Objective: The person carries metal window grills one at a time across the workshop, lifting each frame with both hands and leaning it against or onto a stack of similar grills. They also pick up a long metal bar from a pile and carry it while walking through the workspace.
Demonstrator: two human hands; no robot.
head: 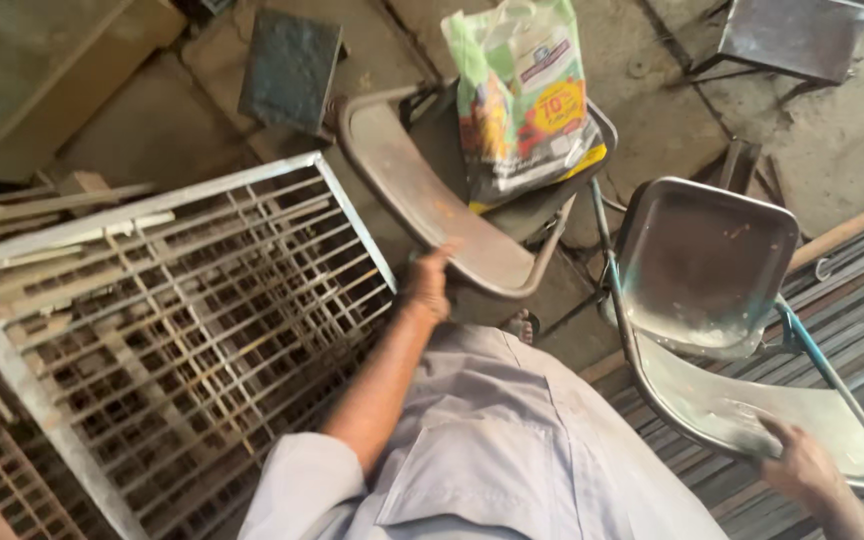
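My left hand [427, 285] grips the curved backrest edge of a worn metal chair [402, 175] straight ahead of me. A printed plastic bag [524, 95], green, white and yellow, stands on that chair's seat. My right hand [802, 462] grips the backrest rim of a second metal chair [702, 260] on the right; its seat is bare and dusty, with white smears. Grey fabric of my shirt [482, 440] fills the lower middle of the view.
A large welded metal grille [182, 300] leans at the left. Long metal bars [852, 300] lie stacked on the floor at the right. A dark square slab [290, 68] and a metal stool [797, 35] sit on the concrete floor farther off.
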